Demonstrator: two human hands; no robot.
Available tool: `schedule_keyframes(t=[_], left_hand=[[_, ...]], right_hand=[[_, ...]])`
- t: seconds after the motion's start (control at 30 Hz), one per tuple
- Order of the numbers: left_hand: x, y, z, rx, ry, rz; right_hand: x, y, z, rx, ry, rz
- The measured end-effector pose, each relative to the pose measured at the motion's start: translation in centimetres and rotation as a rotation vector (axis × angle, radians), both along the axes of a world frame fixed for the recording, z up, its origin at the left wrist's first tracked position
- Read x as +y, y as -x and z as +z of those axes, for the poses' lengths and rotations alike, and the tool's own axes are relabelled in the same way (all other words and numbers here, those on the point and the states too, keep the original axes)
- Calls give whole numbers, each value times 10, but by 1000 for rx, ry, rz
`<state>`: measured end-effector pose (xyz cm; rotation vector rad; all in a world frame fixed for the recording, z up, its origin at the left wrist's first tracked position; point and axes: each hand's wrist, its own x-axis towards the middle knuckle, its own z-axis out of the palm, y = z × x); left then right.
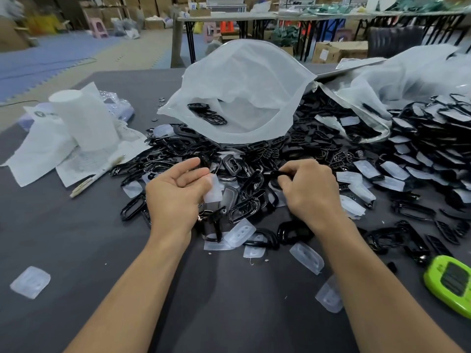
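Observation:
A heap of black plastic rings [244,179] and translucent white pads lies on the dark grey table [76,250]. My left hand [175,192] is palm up at the heap's near edge and pinches a translucent white pad [213,189] between its fingertips. Over the heap to the right, my right hand [309,189] has its fingers curled round a black ring [276,178], mostly hidden by the fingers. Behind the heap an open white mesh bag [244,98] holds a few black rings [207,113].
Left of the heap lie white papers [46,149], a white foam roll [84,118] and a pen [96,174]. Stacked finished pieces [428,149] and another clear bag [407,80] fill the right side. A green device [451,281] rests at the right edge. Loose pads [30,281] dot the near table.

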<state>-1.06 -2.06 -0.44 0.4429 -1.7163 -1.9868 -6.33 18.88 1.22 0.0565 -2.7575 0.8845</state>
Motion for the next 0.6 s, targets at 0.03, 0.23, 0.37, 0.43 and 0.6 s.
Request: schedule_keyframes(t=[0.03, 0.23, 0.37, 0.43, 0.6], left_hand=[[1, 0, 0, -6, -2, -5], [3, -3, 2, -76, 67, -28], [2, -3, 3, -106, 79, -18], [3, -3, 2, -96, 68, -27], [3, -4, 5, -86, 196, -66]], right_hand=[[-3, -3, 1, 17, 52, 17], [-19, -8, -2, -61, 339, 162], [-20, -5, -7, -113, 424, 125], [-19, -4, -7, -123, 471, 115], [-16, -5, -3, -73, 565, 85]])
